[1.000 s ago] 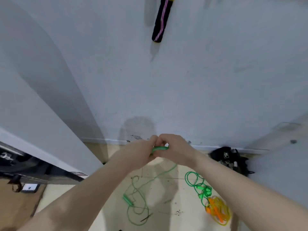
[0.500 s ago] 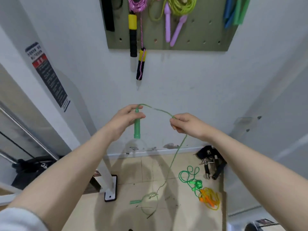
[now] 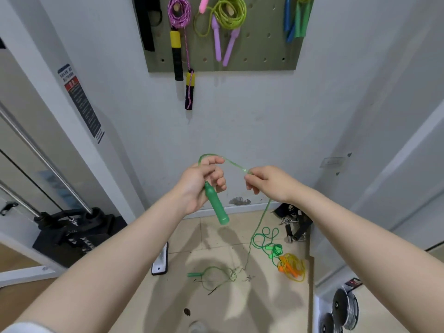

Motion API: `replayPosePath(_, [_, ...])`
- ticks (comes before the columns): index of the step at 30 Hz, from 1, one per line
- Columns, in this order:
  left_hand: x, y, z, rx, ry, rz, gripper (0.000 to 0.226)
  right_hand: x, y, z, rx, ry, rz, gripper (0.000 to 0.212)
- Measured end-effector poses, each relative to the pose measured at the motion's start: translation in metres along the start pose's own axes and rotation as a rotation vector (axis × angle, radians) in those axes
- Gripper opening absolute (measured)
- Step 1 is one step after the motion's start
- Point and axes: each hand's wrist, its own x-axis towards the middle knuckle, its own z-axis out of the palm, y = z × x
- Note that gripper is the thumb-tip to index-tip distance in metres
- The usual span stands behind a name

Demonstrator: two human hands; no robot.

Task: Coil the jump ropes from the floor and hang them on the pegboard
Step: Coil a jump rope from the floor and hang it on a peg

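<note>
Left hand [image 3: 200, 182] grips green handle [image 3: 216, 205], fingers curled round its top; handle tilts down toward the floor. Cord [image 3: 234, 163] arcs from above the left hand to the right hand [image 3: 266, 182], fingers pinching it. Below the right hand the cord drops to the floor [image 3: 211, 239], ending in loose loops and a second handle [image 3: 195, 274]. Right of those loops: green rope [image 3: 265, 241], then orange-yellow rope [image 3: 292, 266]. Pegboard [image 3: 259, 46] on the wall above the hands, coiled ropes hanging there.
</note>
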Motion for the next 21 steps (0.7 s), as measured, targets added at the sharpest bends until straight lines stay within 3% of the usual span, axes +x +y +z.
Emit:
replayPosePath(4, [-0.034, 0.002, 0.002, -0.105, -0.132, 0.118, 0.036, -0.027, 0.025, -0.005, -0.206, 0.142, 0.178, 0.037])
replayPosePath(6, [-0.052, 0.006, -0.003, -0.054, -0.194, 0.145, 0.055, -0.037, 0.037, -0.005, -0.015, 0.241, 0.297, 0.035])
replayPosePath(9, [-0.073, 0.004, -0.022, -0.042, -0.284, 0.100, 0.080, -0.048, 0.039, 0.001, 0.526, 0.356, 0.429, 0.033])
replayPosePath(10, [-0.079, 0.003, -0.029, -0.052, -0.301, 0.080, 0.081, -0.049, 0.037, 0.004, 0.620, 0.359, 0.447, 0.033])
replayPosePath(12, [-0.088, 0.000, -0.041, -0.080, -0.314, 0.012, 0.083, -0.048, 0.029, 0.012, 0.573, 0.298, 0.405, 0.032])
replayPosePath(15, [-0.092, -0.007, -0.048, 0.001, -0.269, -0.073, 0.065, -0.045, 0.001, 0.017, 0.407, 0.165, 0.229, 0.016])
replayPosePath(18, [-0.098, -0.011, -0.039, 0.248, -0.299, -0.171, 0.030, -0.041, -0.024, 0.014, 0.598, 0.036, 0.119, 0.010])
replayPosePath(21, [-0.100, -0.007, -0.038, 0.262, -0.322, -0.206, 0.046, -0.033, -0.035, 0.014, 0.770, 0.051, 0.132, 0.016])
